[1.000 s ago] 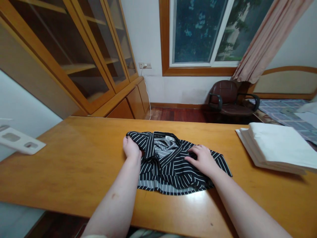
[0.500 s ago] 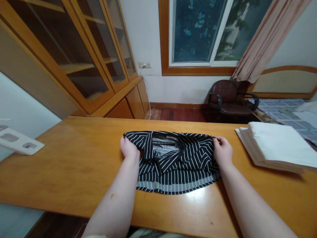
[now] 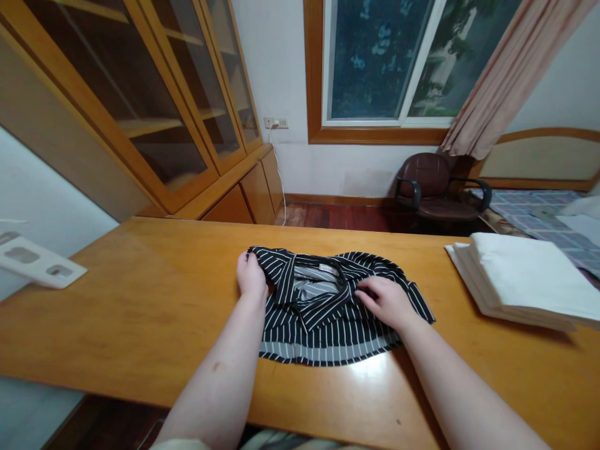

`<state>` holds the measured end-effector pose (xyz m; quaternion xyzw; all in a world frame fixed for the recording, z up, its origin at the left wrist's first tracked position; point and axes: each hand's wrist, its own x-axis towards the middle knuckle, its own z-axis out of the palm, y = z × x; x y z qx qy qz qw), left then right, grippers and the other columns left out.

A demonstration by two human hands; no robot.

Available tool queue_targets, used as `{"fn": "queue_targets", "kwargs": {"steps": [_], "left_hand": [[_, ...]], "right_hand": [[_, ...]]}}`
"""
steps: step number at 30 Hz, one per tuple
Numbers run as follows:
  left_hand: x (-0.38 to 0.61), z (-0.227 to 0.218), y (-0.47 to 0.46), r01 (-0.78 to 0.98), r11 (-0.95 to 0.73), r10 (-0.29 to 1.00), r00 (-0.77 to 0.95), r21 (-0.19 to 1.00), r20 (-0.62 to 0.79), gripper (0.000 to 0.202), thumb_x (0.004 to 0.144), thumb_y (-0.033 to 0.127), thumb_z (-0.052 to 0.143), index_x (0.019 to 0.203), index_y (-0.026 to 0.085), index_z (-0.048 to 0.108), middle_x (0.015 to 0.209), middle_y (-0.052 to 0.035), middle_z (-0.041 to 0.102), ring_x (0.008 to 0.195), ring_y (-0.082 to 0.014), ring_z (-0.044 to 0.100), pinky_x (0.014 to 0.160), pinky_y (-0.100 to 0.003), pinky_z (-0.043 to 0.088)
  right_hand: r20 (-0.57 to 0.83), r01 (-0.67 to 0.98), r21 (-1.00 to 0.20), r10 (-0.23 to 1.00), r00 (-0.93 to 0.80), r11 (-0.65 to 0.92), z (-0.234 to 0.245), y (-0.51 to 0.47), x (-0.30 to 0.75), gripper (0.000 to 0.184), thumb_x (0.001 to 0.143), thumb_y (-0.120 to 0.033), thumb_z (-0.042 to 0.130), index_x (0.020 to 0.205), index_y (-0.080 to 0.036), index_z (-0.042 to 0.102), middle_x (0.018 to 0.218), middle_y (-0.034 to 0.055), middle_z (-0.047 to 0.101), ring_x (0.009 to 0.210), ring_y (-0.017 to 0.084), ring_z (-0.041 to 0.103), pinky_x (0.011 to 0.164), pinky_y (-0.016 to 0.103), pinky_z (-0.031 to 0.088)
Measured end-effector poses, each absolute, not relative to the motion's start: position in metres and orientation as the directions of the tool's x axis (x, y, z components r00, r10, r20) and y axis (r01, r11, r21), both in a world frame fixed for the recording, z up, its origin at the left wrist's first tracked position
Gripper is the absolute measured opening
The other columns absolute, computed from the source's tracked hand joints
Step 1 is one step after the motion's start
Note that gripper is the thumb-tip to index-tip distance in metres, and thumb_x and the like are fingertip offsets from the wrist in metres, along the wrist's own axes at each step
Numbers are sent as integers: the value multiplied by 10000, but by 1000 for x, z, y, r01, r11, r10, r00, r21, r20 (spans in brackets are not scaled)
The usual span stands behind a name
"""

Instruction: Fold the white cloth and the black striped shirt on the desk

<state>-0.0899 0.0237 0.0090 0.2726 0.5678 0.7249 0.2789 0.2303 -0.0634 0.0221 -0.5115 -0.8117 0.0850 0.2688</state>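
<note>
A black shirt (image 3: 328, 340) with white stripes lies folded in a wide bundle on the wooden table. Its collar opening faces up, showing the grey inner side and a small label. My left hand (image 3: 250, 275) is closed on the shirt's upper left corner, with the fingertips partly hidden behind the cloth. At the right side of the collar, my right hand (image 3: 387, 301) has its thumb and forefinger close together on the striped fabric. Beyond that hand, the shirt's right end lies loose on the table.
A stack of folded white cloth or paper (image 3: 529, 269) lies on the right of the table (image 3: 140, 312). At the far left is a white slotted object (image 3: 40, 262). Behind the table stand a glass-door cabinet (image 3: 210, 162), a brown armchair (image 3: 426, 178) and a bed (image 3: 539, 206).
My right hand has let go of the shirt's right end and moved left to the collar. That end now spreads out lower and farther right. My left hand has shifted slightly right, still holding its corner.
</note>
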Motion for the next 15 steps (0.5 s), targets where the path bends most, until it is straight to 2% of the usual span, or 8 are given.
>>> {"fn": "queue_targets", "kwargs": {"steps": [3, 5, 7, 11, 15], "left_hand": [[-90, 7, 25, -85, -195, 715, -694, 977, 83, 175, 742, 297, 508, 826, 172, 596, 769, 2, 612, 721, -134, 569, 696, -262, 446], [-91, 6, 25, -75, -201, 715, -693, 977, 94, 172, 741, 293, 507, 823, 173, 600, 768, 1, 612, 727, -136, 570, 693, -260, 443], [-91, 6, 25, -68, -209, 713, -693, 975, 104, 177, 740, 291, 506, 830, 175, 604, 772, 0, 613, 738, -138, 572, 701, -260, 442], [-94, 4, 27, -64, -224, 706, -699, 973, 117, 176, 730, 298, 507, 811, 170, 596, 763, 3, 606, 726, -133, 562, 705, -260, 439], [-95, 5, 29, -109, -244, 702, -706, 964, 98, 147, 702, 295, 520, 754, 168, 572, 715, 16, 585, 675, -121, 543, 678, -251, 436]], "right_hand": [[254, 793, -345, 864, -435, 501, 20, -65, 213, 328, 794, -425, 602, 1029, -200, 646, 1027, 80, 660, 951, 234, 582, 848, 379, 446], [242, 800, -333, 865, -440, 500, 15, -61, 212, 220, 808, -337, 592, 968, -208, 670, 981, 68, 671, 920, 230, 582, 843, 395, 437], [278, 798, -371, 876, -393, 476, 10, -56, 217, 166, 833, -247, 542, 921, -222, 680, 942, 51, 680, 892, 215, 584, 832, 391, 435], [402, 744, -553, 902, -157, 376, 1, -48, 232, 206, 849, -259, 488, 899, -215, 683, 930, 58, 686, 912, 214, 592, 856, 384, 437], [371, 589, -789, 900, 231, 174, -5, -41, 250, 253, 804, -357, 508, 885, -193, 683, 935, 74, 691, 919, 235, 603, 859, 387, 435]]}}
